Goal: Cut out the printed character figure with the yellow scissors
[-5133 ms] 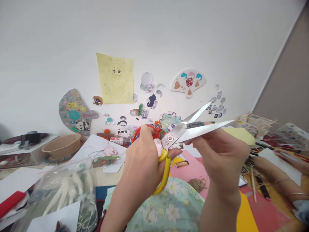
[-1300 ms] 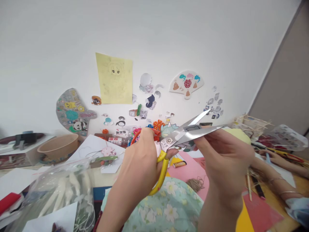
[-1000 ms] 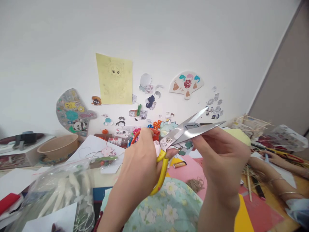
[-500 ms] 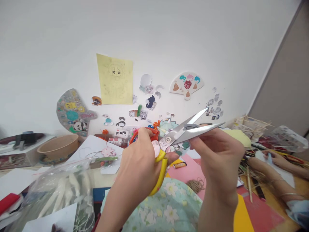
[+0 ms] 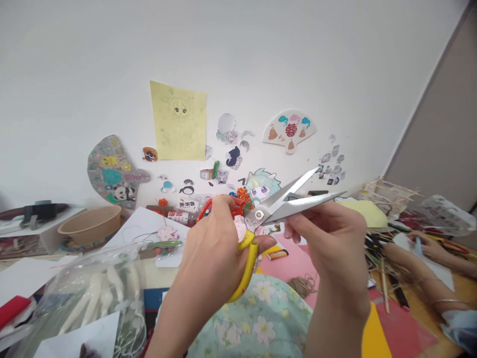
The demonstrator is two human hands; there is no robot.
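Yellow-handled scissors point(image 5: 260, 215) are gripped in my left hand point(image 5: 212, 243), their blades apart and pointing right. A small pale pink piece point(image 5: 240, 227) shows beside the left fingers and the pivot. My right hand point(image 5: 331, 238) is behind and below the blades, with its thumb and fingers pressed together near the lower blade; what they hold, if anything, is hidden. Behind the scissors is a cut-out unicorn figure point(image 5: 264, 185) with pale green hair, partly covered by the blades. Red handles point(image 5: 208, 205) show behind my left hand.
Pictures, a yellow sheet point(image 5: 179, 122) and a fan point(image 5: 289, 130) are on the wall. A clear bag point(image 5: 93, 298) and a tan bowl point(image 5: 89, 226) stand left. Twine point(image 5: 302, 286) lies on pink paper. Another person's hands point(image 5: 428, 248) hold white paper at right.
The unicorn figure appears higher, with its face now showing above the scissors. My right hand has shifted slightly left and down. The blades remain apart.
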